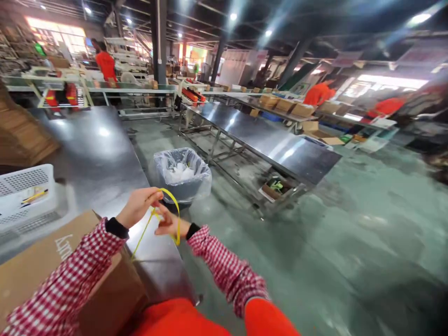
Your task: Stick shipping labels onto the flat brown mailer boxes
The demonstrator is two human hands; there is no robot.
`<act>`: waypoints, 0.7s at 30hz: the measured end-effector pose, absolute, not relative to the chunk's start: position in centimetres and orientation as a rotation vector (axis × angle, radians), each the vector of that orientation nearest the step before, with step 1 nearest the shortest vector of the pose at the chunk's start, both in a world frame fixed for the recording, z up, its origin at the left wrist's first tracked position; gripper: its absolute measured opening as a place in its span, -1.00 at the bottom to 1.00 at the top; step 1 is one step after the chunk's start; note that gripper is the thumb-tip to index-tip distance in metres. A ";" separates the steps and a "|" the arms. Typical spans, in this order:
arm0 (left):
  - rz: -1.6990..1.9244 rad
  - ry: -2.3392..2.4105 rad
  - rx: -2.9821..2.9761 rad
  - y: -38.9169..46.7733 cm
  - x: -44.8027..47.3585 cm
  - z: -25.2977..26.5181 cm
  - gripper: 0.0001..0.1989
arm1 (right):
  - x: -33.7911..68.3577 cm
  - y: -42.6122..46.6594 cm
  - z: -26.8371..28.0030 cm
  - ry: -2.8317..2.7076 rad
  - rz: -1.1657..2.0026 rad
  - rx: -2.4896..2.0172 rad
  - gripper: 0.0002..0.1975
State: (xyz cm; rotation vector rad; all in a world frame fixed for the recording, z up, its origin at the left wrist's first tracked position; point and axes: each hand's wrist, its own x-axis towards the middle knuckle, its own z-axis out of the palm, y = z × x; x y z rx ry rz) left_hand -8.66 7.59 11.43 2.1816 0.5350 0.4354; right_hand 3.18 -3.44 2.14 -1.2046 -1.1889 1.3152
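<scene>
A thin yellow strap (178, 210) makes a loop above the edge of the metal table, and its tail runs down toward the cardboard box. My left hand (140, 204) pinches the top of the loop between thumb and fingers. Just below and to the right, my right hand (171, 223) has curled fingers at the strap, and the loop hangs across its back near the wrist. Under my left forearm lies a brown cardboard box (38, 254) with white lettering, partly hidden by the checked sleeve.
A white plastic basket (52, 186) holding pens stands at left, before stacked cardboard (21, 130). Beyond my hands is a lined bin (201, 179) with white waste. A long metal table (259, 133) crosses the middle. People in orange work (106, 64) farther back.
</scene>
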 end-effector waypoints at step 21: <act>0.623 1.192 2.242 19.1 -14.3 11.6 -0.43 | 19.8 6.0 7.7 -2.290 1.118 -1.506 -0.89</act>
